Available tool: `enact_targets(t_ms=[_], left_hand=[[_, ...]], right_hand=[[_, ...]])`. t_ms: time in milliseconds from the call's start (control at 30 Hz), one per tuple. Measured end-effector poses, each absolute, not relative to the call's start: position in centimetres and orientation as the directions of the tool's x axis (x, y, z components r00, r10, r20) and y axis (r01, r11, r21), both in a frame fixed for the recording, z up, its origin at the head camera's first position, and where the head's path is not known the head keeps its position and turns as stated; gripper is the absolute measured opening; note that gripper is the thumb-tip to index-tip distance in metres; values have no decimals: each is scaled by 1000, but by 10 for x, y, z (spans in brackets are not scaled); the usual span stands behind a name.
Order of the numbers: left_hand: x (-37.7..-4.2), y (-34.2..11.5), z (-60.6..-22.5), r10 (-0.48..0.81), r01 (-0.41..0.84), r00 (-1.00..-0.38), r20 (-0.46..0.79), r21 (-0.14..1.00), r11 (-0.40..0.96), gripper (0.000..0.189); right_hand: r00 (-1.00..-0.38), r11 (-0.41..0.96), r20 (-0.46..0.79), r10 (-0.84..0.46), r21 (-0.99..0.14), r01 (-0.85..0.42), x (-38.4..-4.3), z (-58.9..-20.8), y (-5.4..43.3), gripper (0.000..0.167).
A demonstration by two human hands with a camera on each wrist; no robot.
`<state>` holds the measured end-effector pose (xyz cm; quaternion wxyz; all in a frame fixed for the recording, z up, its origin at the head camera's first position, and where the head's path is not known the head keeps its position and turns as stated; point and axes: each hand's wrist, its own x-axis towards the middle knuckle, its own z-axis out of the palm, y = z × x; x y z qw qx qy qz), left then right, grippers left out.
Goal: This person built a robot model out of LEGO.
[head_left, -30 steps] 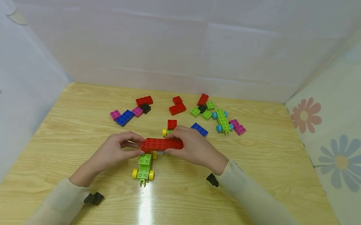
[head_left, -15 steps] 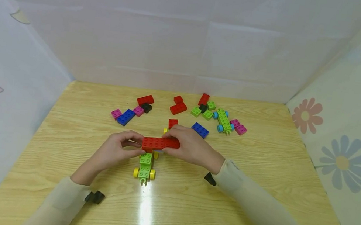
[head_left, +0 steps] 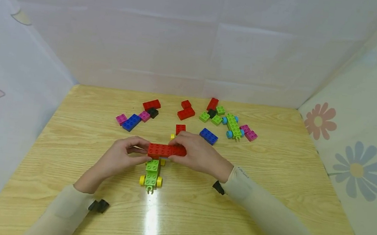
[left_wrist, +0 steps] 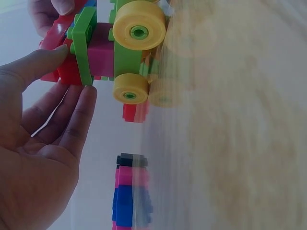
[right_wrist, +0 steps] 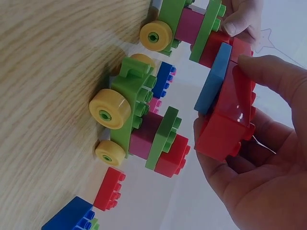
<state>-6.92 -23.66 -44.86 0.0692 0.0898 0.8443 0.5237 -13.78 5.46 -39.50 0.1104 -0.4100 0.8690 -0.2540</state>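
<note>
My right hand (head_left: 202, 153) pinches a red toy brick (right_wrist: 223, 117) between thumb and fingers, with a flat blue piece (right_wrist: 214, 79) under it. This brick lines up with another red brick (head_left: 159, 150) on the left, over a green car base with yellow wheels (head_left: 151, 177). My left hand (head_left: 122, 158) pinches the left end, its thumb on a red brick (left_wrist: 72, 72) above a green plate (left_wrist: 84, 45) and a magenta brick (left_wrist: 101, 50). A second yellow-wheeled green car (right_wrist: 123, 98), topped with a red brick (head_left: 180, 129), stands behind my right hand, which partly hides it.
Farther back lie loose bricks: blue (head_left: 131, 122), pink (head_left: 121, 119), black (head_left: 152, 112) and red (head_left: 186, 113). A blue brick (head_left: 209, 136) lies behind the right hand. A green car base with blue wheels (head_left: 233, 127) stands farther right, beside pink bricks (head_left: 251, 135).
The right hand has shifted slightly left with its red brick, and the red row now looks straighter and more level. The left hand stays almost in place. Little differs in the last half second.
</note>
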Motion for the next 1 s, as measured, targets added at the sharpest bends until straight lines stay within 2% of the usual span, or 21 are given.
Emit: enact_targets(t_ms=[233,567,1000], left_hand=[[-67,-236,-446,217,87,-976,-3,910,405,44],[-67,-240,-445,232,145,-970,67,931,336,31],[-68,-243,-446,258,131,-964,58,952,276,30]], right_hand=[[-632,543,17,-774,-496,-678,-138,-395,53,36],[-621,529,29,-783,-496,-689,-139,-393,52,35],[-627,537,19,-779,-495,-683,-138,-390,50,36]])
